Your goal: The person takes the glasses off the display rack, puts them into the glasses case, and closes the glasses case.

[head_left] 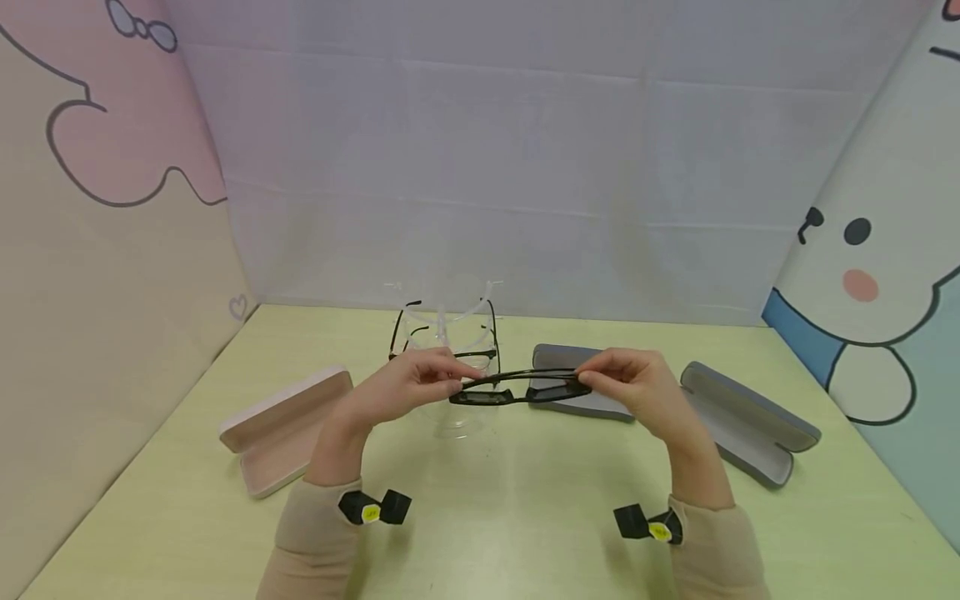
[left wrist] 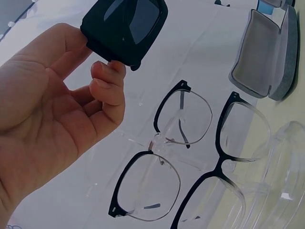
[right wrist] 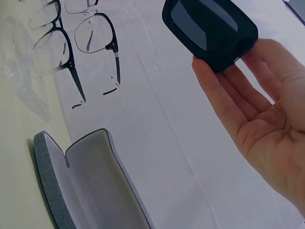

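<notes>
Black sunglasses with dark lenses [head_left: 555, 393] are held level above the table between both hands, their temples folded behind the front. At one end, the thumb and fingers of my left hand [head_left: 405, 385] pinch the frame. My right hand [head_left: 636, 390] pinches the opposite end. From the left wrist, one dark lens [left wrist: 136, 21] shows above the curled fingers; the right wrist view shows the other lens [right wrist: 207, 28] over the fingertips. Behind the left hand, a clear display stand [head_left: 457, 429] carries two pairs of black-rimmed eyeglasses [left wrist: 220, 164], one above the other.
An open pinkish glasses case [head_left: 281, 462] lies on the table at the left. A grey case [head_left: 570, 354] sits behind the right hand, and another open grey case [head_left: 757, 425] lies at the right. Fabric walls [head_left: 510, 167] enclose the back and sides of the table [head_left: 517, 517].
</notes>
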A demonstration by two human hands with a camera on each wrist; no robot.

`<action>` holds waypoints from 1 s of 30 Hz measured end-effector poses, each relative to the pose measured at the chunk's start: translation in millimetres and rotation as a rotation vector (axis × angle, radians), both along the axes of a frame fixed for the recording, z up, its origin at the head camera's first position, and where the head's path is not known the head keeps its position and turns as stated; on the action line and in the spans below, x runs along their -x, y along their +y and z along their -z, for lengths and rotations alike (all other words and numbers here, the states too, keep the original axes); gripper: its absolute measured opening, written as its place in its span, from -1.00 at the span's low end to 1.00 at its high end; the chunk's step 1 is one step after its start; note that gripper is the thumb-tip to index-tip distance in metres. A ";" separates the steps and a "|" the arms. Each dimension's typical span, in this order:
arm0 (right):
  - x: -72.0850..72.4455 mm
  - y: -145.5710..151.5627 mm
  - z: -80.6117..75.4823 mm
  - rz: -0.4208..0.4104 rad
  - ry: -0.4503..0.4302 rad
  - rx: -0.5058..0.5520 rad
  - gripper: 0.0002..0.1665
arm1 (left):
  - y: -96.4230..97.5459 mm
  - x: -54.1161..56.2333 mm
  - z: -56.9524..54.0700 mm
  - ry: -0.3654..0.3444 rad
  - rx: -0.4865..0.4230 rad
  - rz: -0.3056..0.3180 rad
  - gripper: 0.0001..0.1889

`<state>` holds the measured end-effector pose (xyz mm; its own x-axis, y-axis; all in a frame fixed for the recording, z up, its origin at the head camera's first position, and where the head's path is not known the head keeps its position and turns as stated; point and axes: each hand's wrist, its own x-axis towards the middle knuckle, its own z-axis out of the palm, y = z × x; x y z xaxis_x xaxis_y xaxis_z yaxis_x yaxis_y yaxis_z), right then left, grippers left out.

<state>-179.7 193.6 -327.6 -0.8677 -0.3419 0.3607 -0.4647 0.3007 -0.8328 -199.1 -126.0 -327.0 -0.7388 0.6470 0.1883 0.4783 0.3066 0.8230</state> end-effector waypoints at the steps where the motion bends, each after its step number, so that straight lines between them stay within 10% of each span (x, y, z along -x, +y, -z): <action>1: 0.1 -0.3 0.2 0.005 -0.006 0.009 -0.86 | 0.0 0.2 -0.3 -0.005 -0.003 -0.003 -0.73; 12: 1.9 1.1 1.0 -0.160 -0.094 0.151 -0.65 | -3.5 1.4 -2.2 -0.071 -0.055 -0.114 -0.72; 30: 2.9 -5.8 1.0 0.023 -0.133 0.171 -0.71 | -1.1 0.7 -6.1 -0.184 -0.227 -0.311 -0.71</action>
<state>-182.6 187.8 -328.6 -0.9184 -0.2647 0.2941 -0.3423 0.1587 -0.9261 -199.7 -127.2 -320.9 -0.9269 0.3451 0.1473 0.2306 0.2140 0.9492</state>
